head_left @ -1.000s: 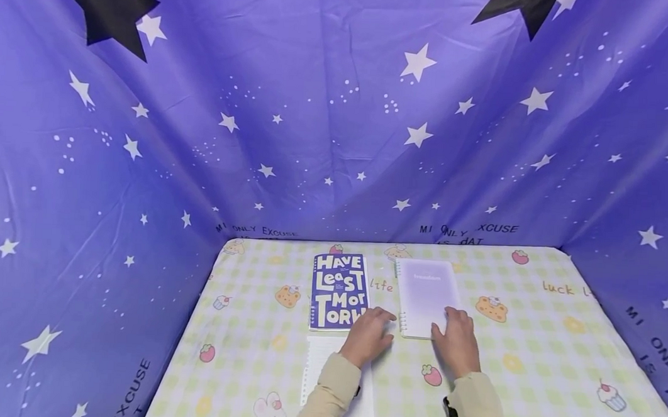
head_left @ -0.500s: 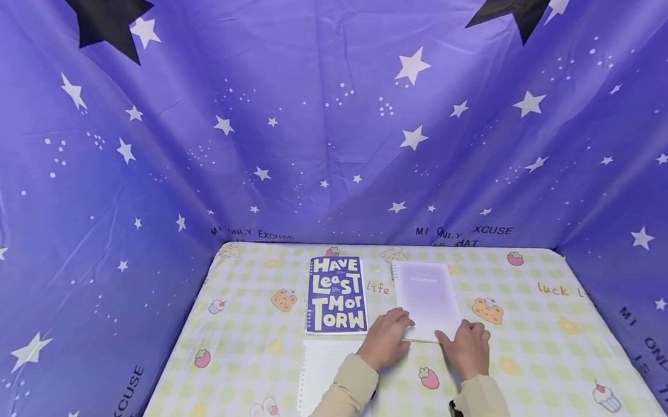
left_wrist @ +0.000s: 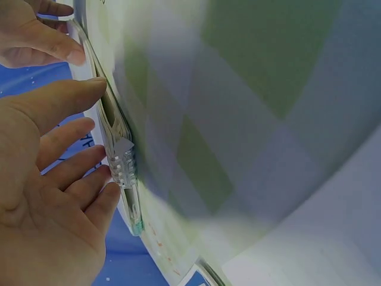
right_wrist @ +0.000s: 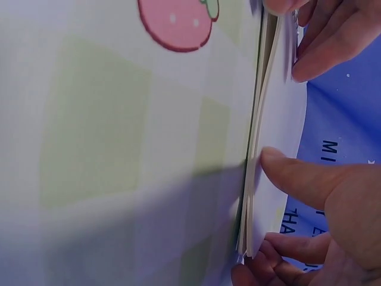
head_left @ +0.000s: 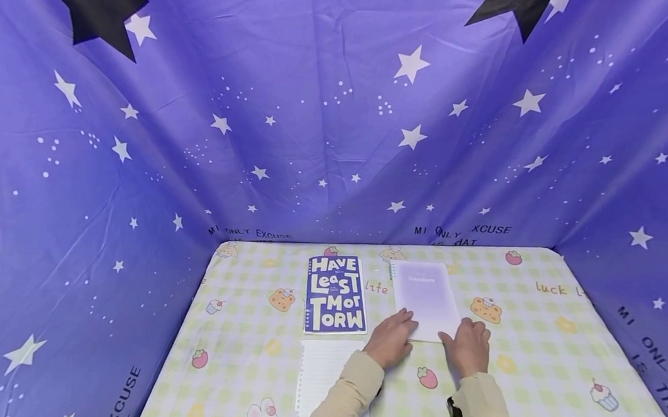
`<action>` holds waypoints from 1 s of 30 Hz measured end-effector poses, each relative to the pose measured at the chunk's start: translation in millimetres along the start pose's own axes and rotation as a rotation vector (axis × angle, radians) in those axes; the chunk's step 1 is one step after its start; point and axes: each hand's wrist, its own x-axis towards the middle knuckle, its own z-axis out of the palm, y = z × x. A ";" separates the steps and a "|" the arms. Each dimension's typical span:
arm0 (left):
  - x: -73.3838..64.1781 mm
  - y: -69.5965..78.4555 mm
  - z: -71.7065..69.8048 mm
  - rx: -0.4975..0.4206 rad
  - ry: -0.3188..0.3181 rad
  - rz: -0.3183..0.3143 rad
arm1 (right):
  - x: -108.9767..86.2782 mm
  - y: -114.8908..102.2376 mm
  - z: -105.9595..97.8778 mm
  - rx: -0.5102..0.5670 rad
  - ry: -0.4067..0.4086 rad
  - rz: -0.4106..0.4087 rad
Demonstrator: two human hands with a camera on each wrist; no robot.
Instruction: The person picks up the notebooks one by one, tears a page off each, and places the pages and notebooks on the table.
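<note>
A lilac spiral notebook (head_left: 426,295), with "freedom" printed on its cover, lies on the checked tablecloth. At its near left corner my left hand (head_left: 390,340) rests loosely, thumb tip at the near page edges and fingers along the cover by the coil. My right hand (head_left: 468,348) holds the near right corner. Its thumb (right_wrist: 297,176) presses on the cover, and the fingers curl around the side edge. In the left wrist view the pages (left_wrist: 107,107) part slightly at the near edge, next to the clear coil (left_wrist: 124,167).
Left of the lilac notebook lies a blue notebook (head_left: 336,295) with large white lettering. Nearer me, a ruled loose-leaf sheet (head_left: 322,371) is partly covered by my left sleeve (head_left: 347,392). A purple star-patterned curtain (head_left: 316,107) surrounds the table (head_left: 236,342).
My left hand has moved right, from the gap between the notebooks onto the lilac notebook's near left corner. My right hand has slid slightly right and nearer, to the other corner.
</note>
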 end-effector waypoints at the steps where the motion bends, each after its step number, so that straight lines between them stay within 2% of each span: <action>1: 0.3 0.2 0.5 -0.003 0.003 -0.001 | -0.3 0.0 -0.3 -0.002 0.005 -0.003; 7: 2.2 4.9 1.9 0.003 -0.013 -0.025 | -0.3 0.0 0.2 -0.022 0.045 -0.028; 12: 3.2 11.4 -0.5 0.028 -0.039 -0.069 | 0.2 -2.3 3.3 -0.046 0.053 -0.029; 18: 5.1 18.2 -1.9 -0.019 -0.056 -0.140 | 0.2 -4.0 2.5 -0.051 0.086 -0.024; 25: 6.6 20.8 -2.1 -0.054 -0.076 -0.154 | 0.2 -2.1 0.8 0.046 0.101 0.017; 30: 6.9 18.1 -2.6 -0.098 -0.079 -0.179 | 1.0 -2.1 -0.8 0.137 0.079 0.024</action>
